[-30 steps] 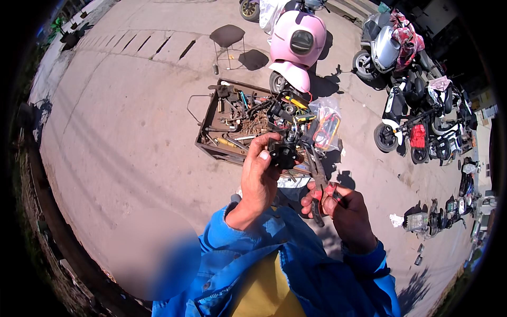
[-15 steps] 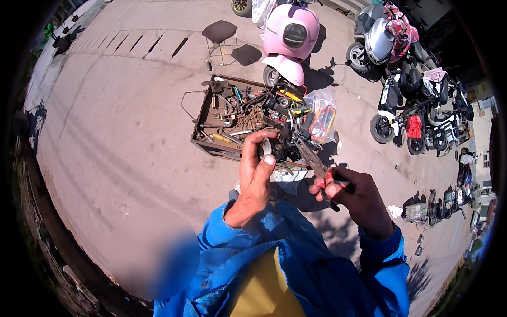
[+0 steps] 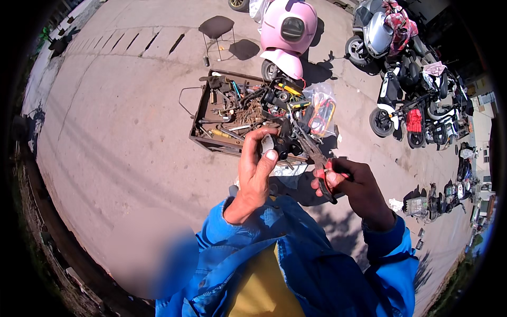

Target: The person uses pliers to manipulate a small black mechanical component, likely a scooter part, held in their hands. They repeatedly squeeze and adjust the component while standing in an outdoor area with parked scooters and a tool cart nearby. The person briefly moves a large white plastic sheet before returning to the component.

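My left hand (image 3: 254, 178) is closed around a small black part (image 3: 283, 146) with a pale, silvery round end by the thumb. What kind of part it is, I cannot make out. In my right hand (image 3: 356, 187) are long-nosed pliers (image 3: 315, 153) with red and black handles. Their jaws point up and to the left, close beside the black part; whether they touch it is hard to tell. Both hands are held over the near edge of an open metal tool box (image 3: 205, 142), which partly lies behind them.
Loose hand tools and metal bits fill the box. A clear plastic bag (image 3: 322, 108) with coloured leads lies at its right. Beyond stand a pink scooter (image 3: 272, 31) and a dark stool (image 3: 216, 26). Several parked scooters (image 3: 388, 100) line the right side.
The pliers and my right hand have shifted slightly up and left. My left hand keeps its hold on the black part. The whole view has moved a little.
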A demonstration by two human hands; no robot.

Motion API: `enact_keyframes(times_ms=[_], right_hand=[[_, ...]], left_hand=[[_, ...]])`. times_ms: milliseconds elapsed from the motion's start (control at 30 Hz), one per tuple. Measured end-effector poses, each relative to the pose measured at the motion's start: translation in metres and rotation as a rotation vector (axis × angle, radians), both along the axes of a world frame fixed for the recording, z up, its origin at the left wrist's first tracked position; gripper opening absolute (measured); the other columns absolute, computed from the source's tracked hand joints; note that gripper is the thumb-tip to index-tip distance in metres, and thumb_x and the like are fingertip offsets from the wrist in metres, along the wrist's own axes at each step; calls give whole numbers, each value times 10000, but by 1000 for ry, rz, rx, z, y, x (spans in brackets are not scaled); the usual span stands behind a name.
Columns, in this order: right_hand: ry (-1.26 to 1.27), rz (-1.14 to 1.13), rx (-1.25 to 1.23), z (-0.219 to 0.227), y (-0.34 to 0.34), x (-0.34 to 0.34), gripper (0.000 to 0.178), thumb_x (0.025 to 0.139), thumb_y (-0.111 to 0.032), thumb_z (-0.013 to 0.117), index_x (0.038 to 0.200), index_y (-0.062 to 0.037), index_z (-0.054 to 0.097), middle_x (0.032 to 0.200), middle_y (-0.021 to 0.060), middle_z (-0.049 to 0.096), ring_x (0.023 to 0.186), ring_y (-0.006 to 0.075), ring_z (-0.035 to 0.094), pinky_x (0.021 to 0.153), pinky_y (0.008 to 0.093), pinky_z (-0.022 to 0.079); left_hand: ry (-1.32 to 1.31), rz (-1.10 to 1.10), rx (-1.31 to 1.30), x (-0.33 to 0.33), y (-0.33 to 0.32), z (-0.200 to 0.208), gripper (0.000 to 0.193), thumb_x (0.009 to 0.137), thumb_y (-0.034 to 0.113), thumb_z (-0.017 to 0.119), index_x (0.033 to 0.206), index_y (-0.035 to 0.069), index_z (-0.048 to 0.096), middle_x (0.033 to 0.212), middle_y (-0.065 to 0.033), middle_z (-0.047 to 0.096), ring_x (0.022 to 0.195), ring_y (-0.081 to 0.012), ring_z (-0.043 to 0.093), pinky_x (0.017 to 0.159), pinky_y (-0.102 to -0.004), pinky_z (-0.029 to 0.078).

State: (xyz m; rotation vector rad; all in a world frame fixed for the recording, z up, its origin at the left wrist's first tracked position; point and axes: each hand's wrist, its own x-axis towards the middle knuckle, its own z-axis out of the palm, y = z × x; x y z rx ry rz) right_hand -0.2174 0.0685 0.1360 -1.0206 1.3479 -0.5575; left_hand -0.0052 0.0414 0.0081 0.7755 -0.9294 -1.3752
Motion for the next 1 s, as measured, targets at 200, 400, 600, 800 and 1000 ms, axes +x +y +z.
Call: enact_keyframes(times_ms=[200, 400, 600, 800, 1000], right_hand=[[-62, -4, 28, -1, 3, -4, 334, 1063, -187, 573, 1266, 73, 626, 1044, 124, 751, 913, 167, 732, 810, 288, 581], [-47, -32, 51, 9, 4, -4, 327, 1054, -177, 574, 1271, 62, 628, 1051, 136, 753, 935, 182, 743, 822, 296, 590], [-62, -28, 42, 8, 5, -4, 327, 1051, -174, 579, 1271, 62, 629, 1049, 142, 752, 921, 184, 741, 822, 311, 596], [-59, -59, 52, 8, 9, -5, 301, 1057, -149, 582, 1256, 72, 629, 1049, 152, 747, 918, 191, 732, 836, 328, 593], [-105, -51, 23, 9, 11, -6, 296, 1066, -162, 590, 1234, 78, 628, 1061, 164, 736, 945, 200, 714, 864, 346, 581]], left_hand=[[253, -80, 109, -8, -2, 7, 486, 1025, 308, 612, 1371, -3, 474, 1211, -108, 604, 1067, -220, 648, 913, -342, 540], [304, -121, 116, -9, -3, 3, 482, 1032, 320, 605, 1369, 3, 469, 1234, -151, 621, 1107, -325, 695, 994, -433, 567], [334, -137, 108, -10, -3, 1, 476, 1038, 305, 585, 1380, -5, 466, 1235, -152, 617, 1121, -325, 688, 995, -458, 566], [334, -206, 100, -6, -4, 1, 511, 1045, 306, 561, 1424, -19, 450, 1248, -159, 615, 1166, -328, 666, 1017, -462, 543], [379, -224, 116, -8, -6, 4, 498, 1045, 280, 549, 1424, -27, 453, 1266, -144, 585, 1168, -278, 646, 1030, -421, 522]])
